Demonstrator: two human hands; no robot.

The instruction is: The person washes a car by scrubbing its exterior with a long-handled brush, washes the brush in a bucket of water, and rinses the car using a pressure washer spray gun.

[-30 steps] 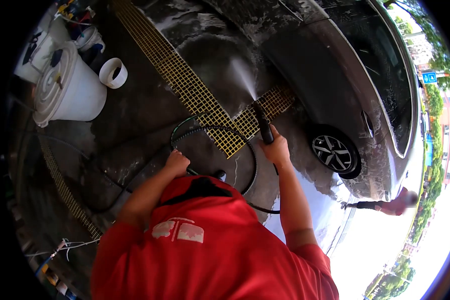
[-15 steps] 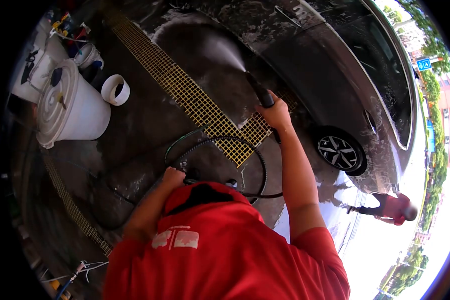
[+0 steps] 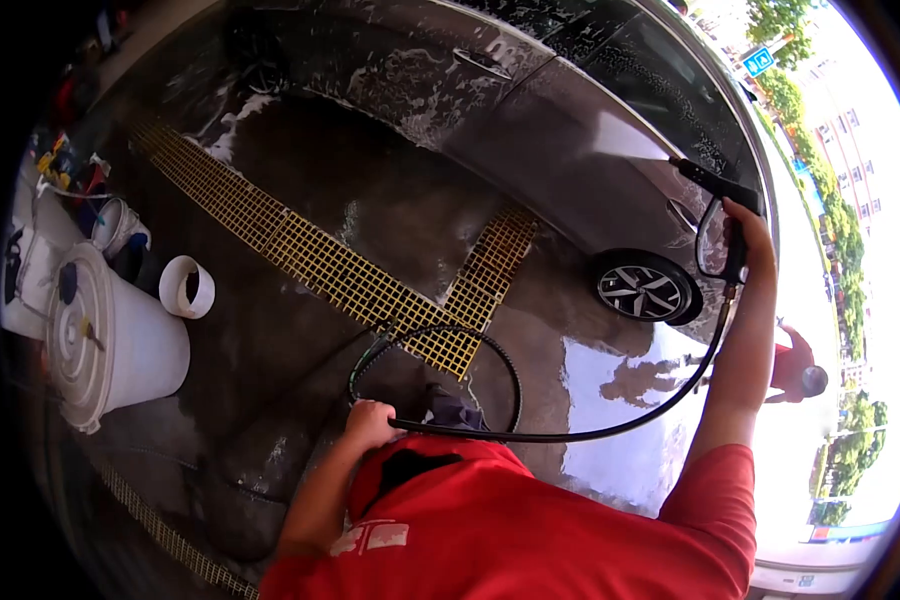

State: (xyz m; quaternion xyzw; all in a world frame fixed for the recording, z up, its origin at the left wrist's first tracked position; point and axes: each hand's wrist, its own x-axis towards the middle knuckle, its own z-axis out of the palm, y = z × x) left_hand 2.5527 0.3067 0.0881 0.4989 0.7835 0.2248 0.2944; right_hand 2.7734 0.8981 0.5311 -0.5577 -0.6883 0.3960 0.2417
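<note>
My right hand (image 3: 753,232) is closed round the grip of a black pressure washer gun (image 3: 718,186), raised at the right beside the car. A white fan of spray leaves its nozzle and hits the side of the dark grey car (image 3: 570,130), just below the windows. White foam streaks cover the door farther along. From the gun's base a black hose (image 3: 610,435) curves down and across in front of my body. My left hand (image 3: 370,424) is closed on this hose near my waist. Beyond that hand the hose loops over the wet floor.
Yellow floor grating (image 3: 320,255) runs across the wet ground. At the left stand a large lidded white bin (image 3: 130,335) and a small white bucket (image 3: 187,287). The car's wheel (image 3: 648,287) is ahead right. Another person in red (image 3: 795,367) is beyond my right arm.
My right hand has risen and moved right with the gun; the spray has shifted from the floor area to the car's side. My view has turned, and the hose now stretches between my hands.
</note>
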